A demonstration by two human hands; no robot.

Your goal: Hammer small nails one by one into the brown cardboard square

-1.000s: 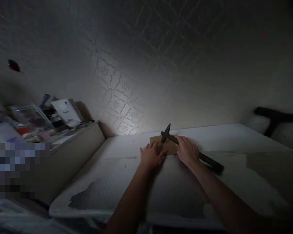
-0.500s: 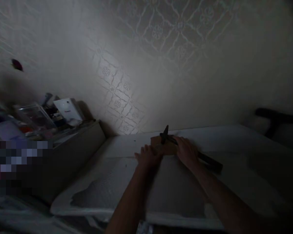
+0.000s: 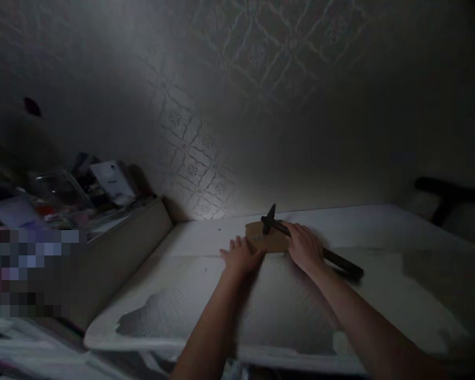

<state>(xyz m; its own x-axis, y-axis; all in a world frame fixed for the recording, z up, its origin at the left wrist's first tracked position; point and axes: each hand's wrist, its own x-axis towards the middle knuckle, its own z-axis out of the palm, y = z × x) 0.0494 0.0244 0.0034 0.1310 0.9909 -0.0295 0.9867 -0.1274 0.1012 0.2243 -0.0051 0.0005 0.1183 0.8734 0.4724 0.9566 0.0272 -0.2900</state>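
Observation:
A small brown cardboard piece [image 3: 275,243] lies on the white table [image 3: 209,240] near the wall; whether it is a flat box or a sheet I cannot tell. My left hand [image 3: 239,256] rests at its left edge, fingers spread and thumb along the near side. Wrapped around the handle of a dark hammer [image 3: 342,264] is my right hand [image 3: 305,247], at the cardboard's right end. The hammer's head sits over the cardboard, and its handle slants down to the right past my hand. Whether the head touches the cardboard is unclear.
On the left, a raised cabinet [image 3: 130,248] carries a white box [image 3: 113,178], a clear plastic case [image 3: 63,187] and other clutter. A dark T-shaped object [image 3: 449,195] stands at the right. The patterned wall [image 3: 253,132] rises behind the table. Grey worn patches mark the tabletop.
The view has shifted slightly, and the light on the wall and table has changed. Both hands, the hammer and the cardboard keep nearly the same places relative to each other.

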